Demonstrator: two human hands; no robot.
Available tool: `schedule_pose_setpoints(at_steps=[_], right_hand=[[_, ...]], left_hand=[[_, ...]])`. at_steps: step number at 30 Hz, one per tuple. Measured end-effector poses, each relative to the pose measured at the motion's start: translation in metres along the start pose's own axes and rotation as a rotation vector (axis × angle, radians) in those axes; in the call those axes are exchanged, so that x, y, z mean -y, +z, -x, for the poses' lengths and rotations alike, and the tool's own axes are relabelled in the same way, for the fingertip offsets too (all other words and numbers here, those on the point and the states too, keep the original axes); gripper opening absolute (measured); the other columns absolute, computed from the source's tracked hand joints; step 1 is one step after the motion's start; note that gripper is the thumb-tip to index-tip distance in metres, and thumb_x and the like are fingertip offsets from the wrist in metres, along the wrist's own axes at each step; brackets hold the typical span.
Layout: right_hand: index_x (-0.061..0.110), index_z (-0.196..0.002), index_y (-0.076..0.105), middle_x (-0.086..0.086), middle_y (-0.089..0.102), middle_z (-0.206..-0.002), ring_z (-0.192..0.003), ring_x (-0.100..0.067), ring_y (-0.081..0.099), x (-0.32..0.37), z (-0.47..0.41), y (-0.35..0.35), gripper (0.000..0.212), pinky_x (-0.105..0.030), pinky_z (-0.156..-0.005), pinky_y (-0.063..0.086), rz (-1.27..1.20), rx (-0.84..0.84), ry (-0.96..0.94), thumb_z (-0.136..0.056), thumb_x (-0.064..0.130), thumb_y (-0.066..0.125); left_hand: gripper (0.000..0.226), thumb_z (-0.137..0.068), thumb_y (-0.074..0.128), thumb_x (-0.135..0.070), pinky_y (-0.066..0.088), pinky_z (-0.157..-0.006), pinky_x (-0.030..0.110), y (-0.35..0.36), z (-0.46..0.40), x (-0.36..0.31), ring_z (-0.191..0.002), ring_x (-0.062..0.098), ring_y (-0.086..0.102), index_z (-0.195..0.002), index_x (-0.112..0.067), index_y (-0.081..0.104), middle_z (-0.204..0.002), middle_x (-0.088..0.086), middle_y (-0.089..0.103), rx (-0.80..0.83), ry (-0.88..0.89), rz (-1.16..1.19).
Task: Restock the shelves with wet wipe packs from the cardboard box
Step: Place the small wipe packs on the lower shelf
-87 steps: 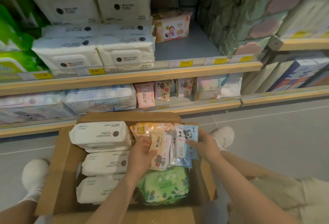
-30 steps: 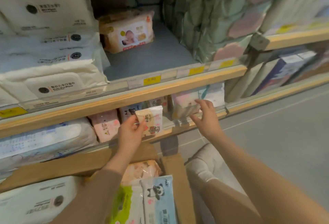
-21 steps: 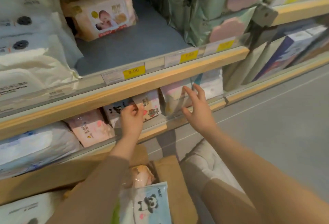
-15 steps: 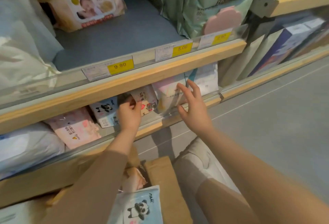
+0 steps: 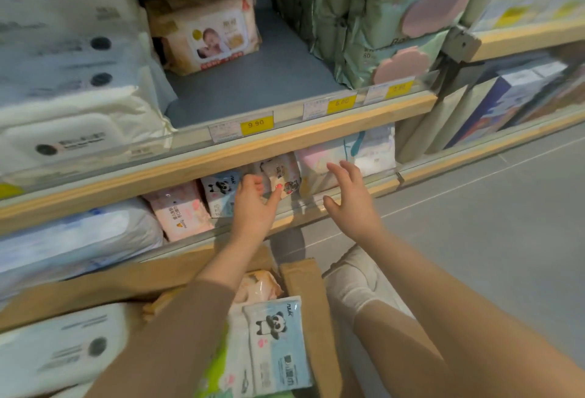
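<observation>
both hands (image 5: 253, 204) (image 5: 349, 198) reach toward the lower shelf (image 5: 332, 210), fingers loose, grasping nothing

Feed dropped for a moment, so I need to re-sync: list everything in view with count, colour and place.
cream mini wipe pack: one, lower shelf, at left fingertips
blue panda pack: one, lower shelf, left of it
pink pack: one, lower shelf
baby-photo pack: one, beige, upper shelf rear
white wipe packs: several, upper shelf left
green-pink packs: several, upper shelf right
price tags: three, yellow
cardboard box: one, brown, floor
boxed panda pack: one, blue
left hand: touching cream pack
right hand: open, empty
</observation>
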State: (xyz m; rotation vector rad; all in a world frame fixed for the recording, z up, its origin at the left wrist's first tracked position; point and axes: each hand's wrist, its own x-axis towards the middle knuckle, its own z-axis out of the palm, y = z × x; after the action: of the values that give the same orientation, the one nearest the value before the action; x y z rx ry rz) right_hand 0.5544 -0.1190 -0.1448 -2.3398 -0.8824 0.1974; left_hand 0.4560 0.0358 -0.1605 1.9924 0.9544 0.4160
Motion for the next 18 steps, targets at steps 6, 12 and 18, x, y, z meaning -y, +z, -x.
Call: schedule_pose_setpoints(at_steps=[6, 12, 18], right_hand=[[0.016, -0.138, 0.040, -0.003, 0.039, -0.137, -0.119, -0.016, 0.045, 0.050, 0.072, -0.008, 0.054, -0.032, -0.099, 0.043, -0.105, 0.160, -0.139, -0.089, 0.015, 0.061], [0.021, -0.136, 0.043, 0.009, 0.042, -0.126, -0.113, -0.008, 0.048, 0.073, 0.150, 0.006, 0.052, -0.021, -0.093, 0.041, -0.168, 0.249, -0.092, -0.088, 0.019, 0.062], [0.022, -0.126, 0.048, 0.005, 0.049, -0.117, -0.103, -0.015, 0.054, 0.072, 0.193, 0.027, 0.052, -0.037, -0.088, 0.050, -0.158, 0.263, 0.107, -0.080, 0.026, 0.072]], left_hand=[[0.023, -0.088, 0.059, -0.032, 0.051, -0.083, 0.034, -0.085, 0.096, 0.028, -0.093, 0.007, 0.056, -0.109, -0.025, 0.052, -0.103, -0.008, 0.057, 0.068, 0.131, -0.032], [0.016, -0.086, 0.063, -0.024, 0.052, -0.082, 0.039, -0.142, 0.183, 0.080, -0.086, 0.009, 0.059, -0.099, -0.025, 0.055, -0.098, -0.002, 0.062, -0.004, -0.057, -0.005], [0.024, -0.086, 0.063, -0.019, 0.053, -0.072, 0.023, -0.155, 0.261, 0.105, -0.086, -0.001, 0.060, -0.094, -0.039, 0.053, -0.090, -0.017, 0.063, -0.025, -0.039, 0.092]])
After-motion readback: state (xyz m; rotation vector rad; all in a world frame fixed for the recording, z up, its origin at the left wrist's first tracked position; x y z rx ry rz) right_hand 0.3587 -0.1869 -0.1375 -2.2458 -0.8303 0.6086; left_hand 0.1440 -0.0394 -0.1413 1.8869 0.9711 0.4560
